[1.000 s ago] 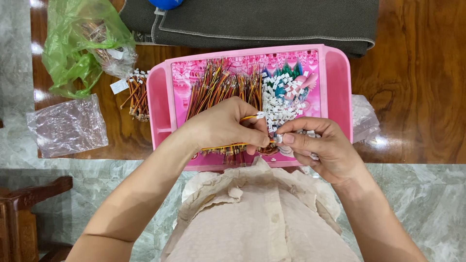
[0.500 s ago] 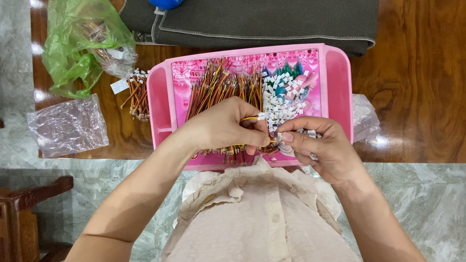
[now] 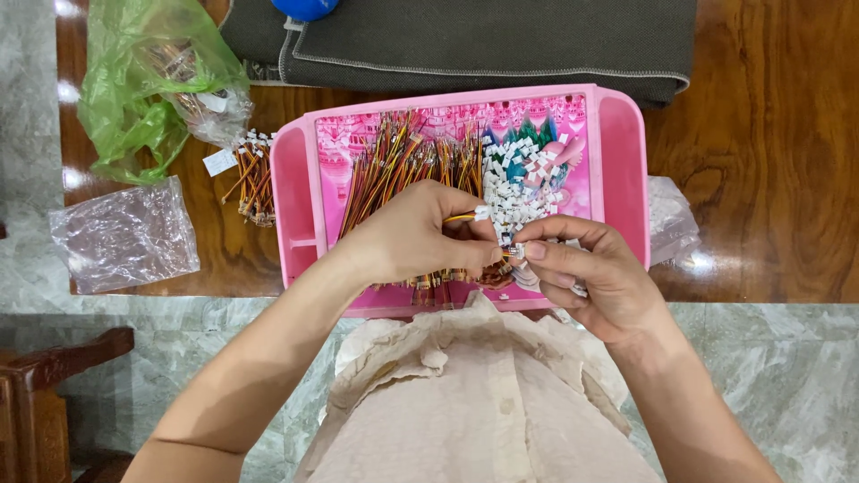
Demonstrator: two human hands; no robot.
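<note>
Together, both hands (image 3: pixel 501 250) pinch thin wires (image 3: pixel 394 170) over glossy pink tray (image 3: pixel 626 152).

Bright, even daylight fills the overhead view. White glare patches sit on the polished wooden bench (image 3: pixel 761 161) along its left edge and near the right side, beside the pink tray (image 3: pixel 617 161). The clear plastic bag (image 3: pixel 125 234) and green plastic bag (image 3: pixel 143 80) sparkle with small highlights. Shadows are soft and short, falling just under the forearms. Focus is sharp in the centre; corners look slightly stretched and softer. No motion blur shows on the hands.
</note>
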